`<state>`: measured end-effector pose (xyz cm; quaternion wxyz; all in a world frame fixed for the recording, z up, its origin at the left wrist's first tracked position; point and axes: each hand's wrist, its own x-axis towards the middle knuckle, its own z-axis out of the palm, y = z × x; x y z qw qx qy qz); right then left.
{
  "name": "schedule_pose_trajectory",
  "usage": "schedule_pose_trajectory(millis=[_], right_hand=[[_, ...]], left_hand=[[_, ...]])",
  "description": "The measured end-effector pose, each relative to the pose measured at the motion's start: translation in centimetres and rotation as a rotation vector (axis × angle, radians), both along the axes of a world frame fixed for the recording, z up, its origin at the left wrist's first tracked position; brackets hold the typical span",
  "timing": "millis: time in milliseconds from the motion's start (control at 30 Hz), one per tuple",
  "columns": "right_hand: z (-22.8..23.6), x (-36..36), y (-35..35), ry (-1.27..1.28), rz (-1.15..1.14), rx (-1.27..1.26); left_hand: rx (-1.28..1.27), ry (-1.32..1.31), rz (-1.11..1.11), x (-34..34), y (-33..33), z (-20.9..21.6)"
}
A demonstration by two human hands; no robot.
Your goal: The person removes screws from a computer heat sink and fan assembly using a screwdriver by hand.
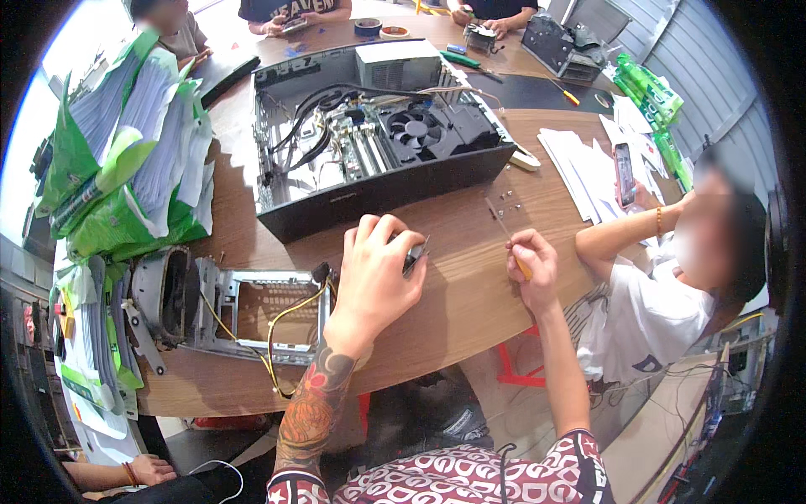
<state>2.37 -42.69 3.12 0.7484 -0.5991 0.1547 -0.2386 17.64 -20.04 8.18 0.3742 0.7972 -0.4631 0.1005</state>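
My left hand [378, 275] is closed around a small dark object with a shiny edge [415, 255]; its kind is mostly hidden by my fingers. It is just in front of an open desktop computer case [382, 197], which lies on its side with a black fan [414, 130], cables and boards showing. To the right, my right hand [534, 265] grips a screwdriver [500, 221] by its orange handle. The thin shaft points up and left over the table, near several small screws [509, 196].
Left of my arm lies a metal frame [239, 344] with yellow cables. Green-wrapped paper stacks [138, 160] rise along the left edge. At the right, a person in a white shirt [642, 311] holds a phone [624, 174] near loose papers [575, 164]. Other people work across the table.
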Motion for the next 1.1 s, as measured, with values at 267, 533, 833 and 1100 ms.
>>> schedule_pose_trajectory(millis=[267, 533, 833, 1100], right_hand=[[0.8, -0.2, 2.4, 0.139, -0.183, -0.284], [0.1, -2.3, 6.7, 0.065, -0.354, -0.116], [-0.4, -3.3, 5.9, 0.021, -0.241, -0.182], [0.1, -3.2, 6.7, 0.064, -0.273, -0.481]], left_hand=[[-0.005, 0.117, -0.003, 0.2, 0.1, 0.3], [0.012, 0.186, -0.079, 0.5, -0.1, 0.8], [0.014, 0.138, -0.058, 0.6, 0.1, 0.3], [0.006, 0.136, -0.068, 0.8, 0.2, -0.2]])
